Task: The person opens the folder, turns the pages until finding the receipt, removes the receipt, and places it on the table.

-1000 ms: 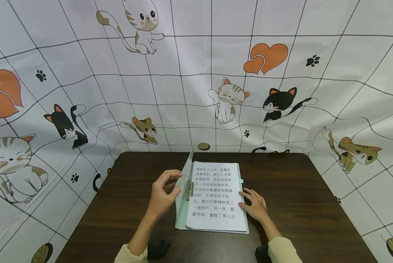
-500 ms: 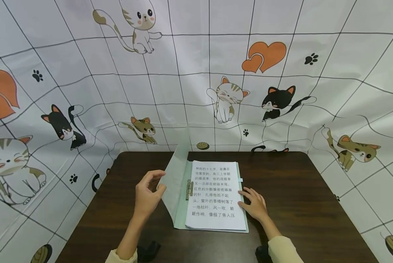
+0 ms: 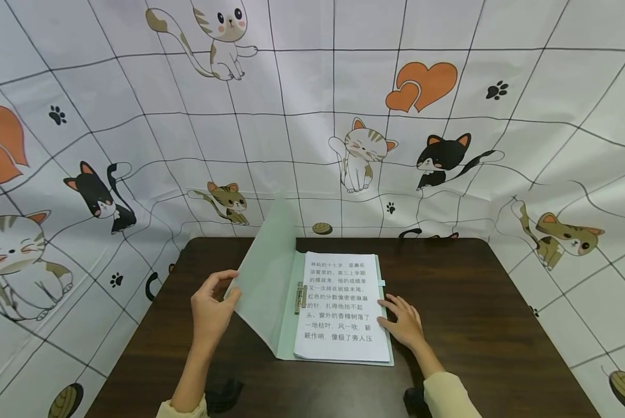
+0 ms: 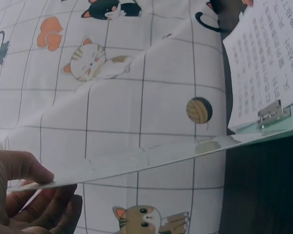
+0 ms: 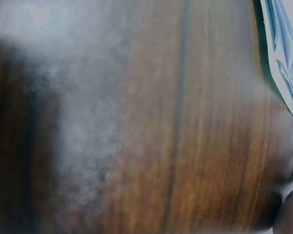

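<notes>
A pale green folder [image 3: 287, 337] lies on the dark wooden table, its front cover [image 3: 265, 278] raised and leaning left. My left hand [image 3: 211, 313] pinches the cover's outer edge between thumb and fingers; in the left wrist view that hand [image 4: 31, 197] has the thumb on one face and fingers behind. A stack of printed sheets [image 3: 338, 307] sits inside, beside a metal clip [image 3: 299, 297] at the folder's spine. At the right edge, my right hand [image 3: 403, 325] rests its fingertips on the sheets and folder, fingers loosely bent. The right wrist view shows only a bit of that hand [image 5: 289, 209].
The table [image 3: 480, 313] has rounded far corners. Behind and at both sides hangs a white gridded sheet [image 3: 312, 145] printed with cats, hearts and paws. A small light tab [image 3: 382, 283] sticks out from the folder's right edge.
My left hand has moved left, swinging the cover from nearly upright to a wide leftward lean, so more of its inner face shows. The right hand stays at the folder's right edge.
</notes>
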`<state>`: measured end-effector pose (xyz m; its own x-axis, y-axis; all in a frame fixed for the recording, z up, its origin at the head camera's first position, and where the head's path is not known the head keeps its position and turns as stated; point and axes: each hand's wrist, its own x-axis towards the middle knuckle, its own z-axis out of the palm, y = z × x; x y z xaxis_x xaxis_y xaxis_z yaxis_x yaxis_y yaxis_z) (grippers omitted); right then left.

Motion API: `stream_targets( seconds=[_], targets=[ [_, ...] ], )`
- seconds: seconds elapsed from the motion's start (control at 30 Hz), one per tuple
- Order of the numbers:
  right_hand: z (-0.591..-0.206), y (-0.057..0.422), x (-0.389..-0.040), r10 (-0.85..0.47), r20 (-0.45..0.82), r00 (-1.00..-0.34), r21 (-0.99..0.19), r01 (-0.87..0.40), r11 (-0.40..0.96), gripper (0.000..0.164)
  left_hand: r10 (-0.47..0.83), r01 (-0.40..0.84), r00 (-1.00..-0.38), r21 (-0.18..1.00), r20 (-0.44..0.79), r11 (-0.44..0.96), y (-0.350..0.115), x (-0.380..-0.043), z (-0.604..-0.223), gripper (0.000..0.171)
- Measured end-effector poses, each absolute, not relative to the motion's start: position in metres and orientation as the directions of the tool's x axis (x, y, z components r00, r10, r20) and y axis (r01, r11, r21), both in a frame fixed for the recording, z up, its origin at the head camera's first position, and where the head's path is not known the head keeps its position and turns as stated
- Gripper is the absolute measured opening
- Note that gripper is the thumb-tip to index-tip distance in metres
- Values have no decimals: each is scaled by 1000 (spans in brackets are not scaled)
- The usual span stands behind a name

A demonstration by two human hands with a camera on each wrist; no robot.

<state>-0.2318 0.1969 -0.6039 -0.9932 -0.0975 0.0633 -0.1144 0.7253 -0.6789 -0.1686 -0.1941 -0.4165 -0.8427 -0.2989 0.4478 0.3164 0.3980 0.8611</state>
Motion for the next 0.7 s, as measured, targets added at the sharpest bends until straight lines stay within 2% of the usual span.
stream_targets(
  seconds=[0.27, 0.53, 0.7],
  targets=[
    [-603, 196, -233, -94, 47, -994, -660, -102, 745, 50, -420, 204, -795, 845, 438, 494, -213, -169, -423, 29],
    [-601, 196, -234, -88, 51, -995, -658, -100, 747, 50, -524, 100, -762, 869, 380, 484, -232, -170, -437, 30],
    [-602, 194, -232, -86, 66, -994, -662, -108, 742, 49, -565, 98, -721, 866, 401, 490, -239, -170, -446, 32]
  ],
)
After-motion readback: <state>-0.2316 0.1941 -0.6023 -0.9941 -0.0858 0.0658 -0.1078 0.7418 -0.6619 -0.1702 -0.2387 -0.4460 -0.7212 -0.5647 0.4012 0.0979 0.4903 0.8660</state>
